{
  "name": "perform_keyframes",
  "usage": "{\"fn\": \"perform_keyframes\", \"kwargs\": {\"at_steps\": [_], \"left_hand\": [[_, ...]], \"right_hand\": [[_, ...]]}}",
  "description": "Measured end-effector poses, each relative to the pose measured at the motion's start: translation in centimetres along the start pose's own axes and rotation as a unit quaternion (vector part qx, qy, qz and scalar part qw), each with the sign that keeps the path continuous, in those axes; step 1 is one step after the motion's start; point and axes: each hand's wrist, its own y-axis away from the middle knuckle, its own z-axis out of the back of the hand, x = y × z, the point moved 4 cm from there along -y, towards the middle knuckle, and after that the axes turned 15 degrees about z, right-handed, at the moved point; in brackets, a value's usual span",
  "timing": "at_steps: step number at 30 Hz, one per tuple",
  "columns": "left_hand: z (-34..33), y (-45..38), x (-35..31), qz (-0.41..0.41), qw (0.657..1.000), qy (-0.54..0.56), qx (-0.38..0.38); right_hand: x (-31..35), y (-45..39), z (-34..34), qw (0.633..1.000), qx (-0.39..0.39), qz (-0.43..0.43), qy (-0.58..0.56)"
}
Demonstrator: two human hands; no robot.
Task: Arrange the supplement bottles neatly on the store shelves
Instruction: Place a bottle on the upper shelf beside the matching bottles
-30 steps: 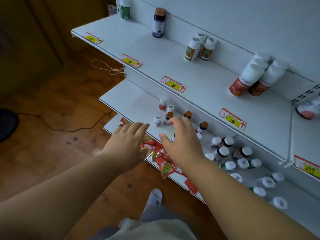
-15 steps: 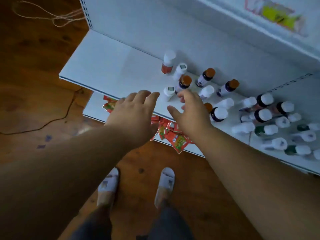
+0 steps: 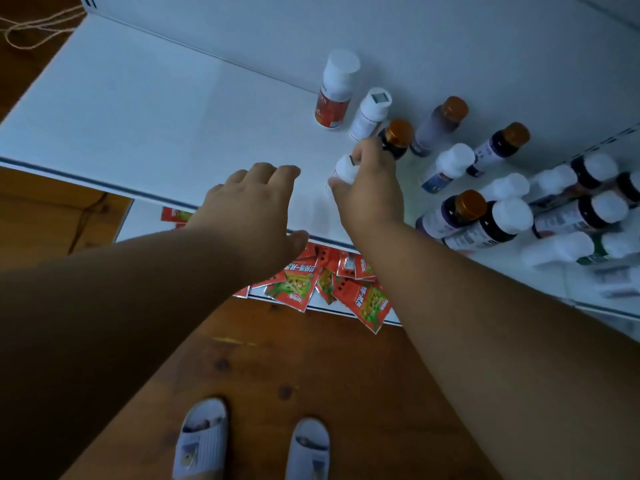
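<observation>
The right hand [image 3: 372, 188] grips a small white bottle [image 3: 343, 174] on the shelf [image 3: 166, 133]; the left hand [image 3: 249, 209] hovers flat.

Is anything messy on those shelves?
Yes. The red snack packets are heaped unevenly on the lower shelf, some poking over its front edge. The bottles at the right are bunched with no clear rows.

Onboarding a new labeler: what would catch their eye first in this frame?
The right hand gripping a small white-capped bottle near the front of the white shelf, while the left hand hovers open beside it. To the right, a jumble of supplement bottles, many lying on their sides. Below, red snack packets spill over the lower shelf's edge.
</observation>
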Motion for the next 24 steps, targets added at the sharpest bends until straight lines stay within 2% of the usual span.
{"fn": "perform_keyframes", "kwargs": {"at_steps": [3,7,11,13,16,19,22,24], "left_hand": [[-0.2,0.2,0.5,0.021,0.999,0.03,-0.001],[2.4,4.1,0.6,0.04,0.996,0.076,0.009],[8.1,12.0,0.0,0.068,0.988,0.121,0.064],[11.3,16.8,-1.1,0.078,0.986,0.124,0.084],[16.2,23.8,-3.3,0.097,0.985,0.102,0.101],[20.6,29.3,-5.4,0.116,0.98,0.131,0.09],[23.8,32.9,-7.3,0.098,0.98,0.164,0.054],[25.2,34.2,-8.4,0.076,0.984,0.159,0.028]], "right_hand": [[0.2,0.0,0.3,0.999,-0.007,-0.013,-0.046],[2.9,4.6,2.7,0.972,0.021,-0.057,-0.227],[8.7,11.1,8.4,0.898,0.067,-0.132,-0.413],[11.9,14.0,12.0,0.85,0.086,-0.172,-0.49],[16.5,17.4,18.1,0.792,0.121,-0.2,-0.564],[20.1,19.3,23.7,0.751,0.135,-0.21,-0.611],[22.9,20.0,29.0,0.741,0.134,-0.185,-0.631],[24.1,20.2,31.8,0.759,0.129,-0.145,-0.621]]}}
